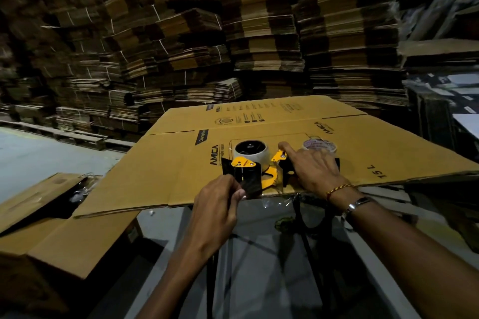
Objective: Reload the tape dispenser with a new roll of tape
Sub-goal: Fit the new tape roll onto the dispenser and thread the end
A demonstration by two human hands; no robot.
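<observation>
Item: one yellow-and-black tape dispenser [259,171], lying on its side on a flattened printed carton [181,163] near the carton's front edge. One roll [251,153] with a pale rim and dark centre sits on the dispenser's hub. One further clear tape roll [320,146] lies flat on the carton just beyond the right hand. Left hand [220,199]: fingers pinching the black flap at the dispenser's front end. Right hand [312,168]: laid over the handle end, fingers spread and pressing, forefinger reaching toward a yellow bracket; no curled grip is evident. Judged step: steadying the tool while working at its front end. Advice: keep the right hand's weight down so the body cannot slide, and keep fingertips away from the cutter. Backdrop: many stacks of flattened cartons [259,33], uncounted; one open carton [64,215] lower left.
</observation>
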